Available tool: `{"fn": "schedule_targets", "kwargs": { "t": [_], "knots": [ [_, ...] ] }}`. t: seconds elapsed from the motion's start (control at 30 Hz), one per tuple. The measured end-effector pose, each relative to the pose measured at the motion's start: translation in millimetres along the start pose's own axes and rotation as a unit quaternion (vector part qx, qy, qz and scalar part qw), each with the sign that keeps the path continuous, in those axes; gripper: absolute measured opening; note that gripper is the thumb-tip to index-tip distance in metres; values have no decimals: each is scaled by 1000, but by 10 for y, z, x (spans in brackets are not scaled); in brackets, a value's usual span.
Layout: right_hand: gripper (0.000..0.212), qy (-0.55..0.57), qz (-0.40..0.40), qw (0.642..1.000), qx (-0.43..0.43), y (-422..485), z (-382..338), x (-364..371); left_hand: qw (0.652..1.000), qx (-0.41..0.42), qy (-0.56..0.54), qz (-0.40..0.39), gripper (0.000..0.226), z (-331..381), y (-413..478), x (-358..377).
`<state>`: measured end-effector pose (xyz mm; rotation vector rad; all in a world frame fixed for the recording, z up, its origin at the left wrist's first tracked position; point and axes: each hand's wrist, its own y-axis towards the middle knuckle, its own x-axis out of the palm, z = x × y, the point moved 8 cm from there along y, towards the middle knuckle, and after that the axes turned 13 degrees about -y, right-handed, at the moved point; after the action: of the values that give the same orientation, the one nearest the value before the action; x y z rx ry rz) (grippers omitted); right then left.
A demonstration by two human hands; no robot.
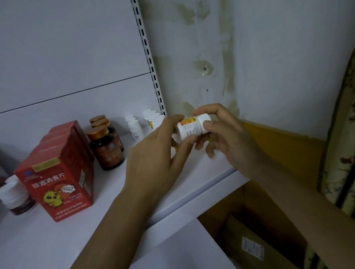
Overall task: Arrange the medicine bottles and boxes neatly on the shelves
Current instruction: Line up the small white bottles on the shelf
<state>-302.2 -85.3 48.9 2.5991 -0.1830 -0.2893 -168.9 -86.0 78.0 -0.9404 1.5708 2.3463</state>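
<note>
Pinched at its cap end by the right hand point(230, 139), the white bottle point(189, 128) lies sideways above the shelf point(195, 174); the left hand point(153, 156) grips its base.

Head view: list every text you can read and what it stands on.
"珍迪消食片": front red box, large white characters.
Its smaller print: too blurred to read.
white bottle, gripped by left hand and right hand: label too small.
brown bottles: labels blurred.
small white bottles: labels blurred.
cardboard box sticker: unreadable.
</note>
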Motion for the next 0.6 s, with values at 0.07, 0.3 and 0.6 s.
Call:
{"fn": "schedule_targets", "kwargs": {
  "t": [0.07, 0.3, 0.6],
  "knots": [
    [25, 9, 2, 1000, 4, 1, 6, -4, 1000, 2, 10, 2, 40, 2, -4, 2],
    [15, 8, 75, 997, 20, -13, 39, -92, 999, -27, 10, 25, 46, -50, 11, -35],
    [28, -289, 120, 946, 79, 482, -175, -336, 969, -218, 74, -90, 47, -430, -115, 122]
  ]
}}
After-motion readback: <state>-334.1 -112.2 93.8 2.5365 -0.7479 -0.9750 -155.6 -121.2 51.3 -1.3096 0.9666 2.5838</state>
